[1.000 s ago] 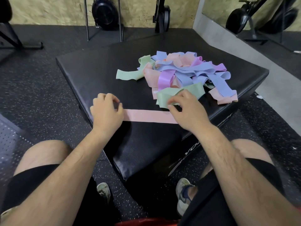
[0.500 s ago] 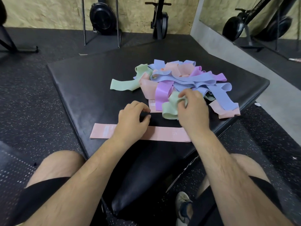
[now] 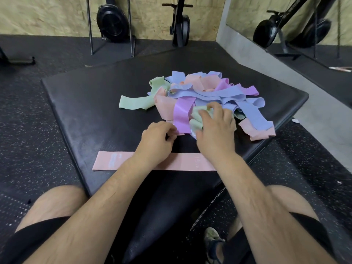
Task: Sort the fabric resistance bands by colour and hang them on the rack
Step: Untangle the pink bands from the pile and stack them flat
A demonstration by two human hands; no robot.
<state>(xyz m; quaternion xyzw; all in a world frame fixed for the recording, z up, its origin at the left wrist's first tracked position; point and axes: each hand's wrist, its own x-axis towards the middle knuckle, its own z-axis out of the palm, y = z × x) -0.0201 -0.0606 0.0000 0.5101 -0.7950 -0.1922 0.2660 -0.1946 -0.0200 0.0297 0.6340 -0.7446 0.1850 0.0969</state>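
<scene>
Nearest the camera, the person's bare knees and black shorts point(image 3: 34, 242) are framing the near corner of a black padded box point(image 3: 85, 103), and a worn shoe point(image 3: 213, 242) is showing on the speckled floor point(image 3: 28, 130) to the right of that corner. On the box top, close to its near edge, a pink band point(image 3: 112, 161) is lying flat and stretched out from left to right, with both forearms crossing over it. Just beyond it, the left hand point(image 3: 156, 141) is resting on the box with its fingers curled narrowly, the fingertips pressing at the near edge of the pile where a purple band point(image 3: 182, 113) and a pink one end; whether they are actually pinching fabric I cannot tell. To its right, the right hand point(image 3: 217, 130) is closing around a bunched green band point(image 3: 198, 121) at the near side of the pile, fingers spread over the top and thumb tucked against the crumpled cloth. The pile of bands point(image 3: 213, 92) is sitting on the far right part of the box, a tangle of blue, pink, purple and green loops lying across one another. Another green band point(image 3: 135, 101) is trailing out of its left side, flat on the box. A pink loop point(image 3: 261, 134) is hanging at the right edge. Farther off, black exercise machines point(image 3: 112, 21) are standing against a chipboard wall point(image 3: 47, 14).
</scene>
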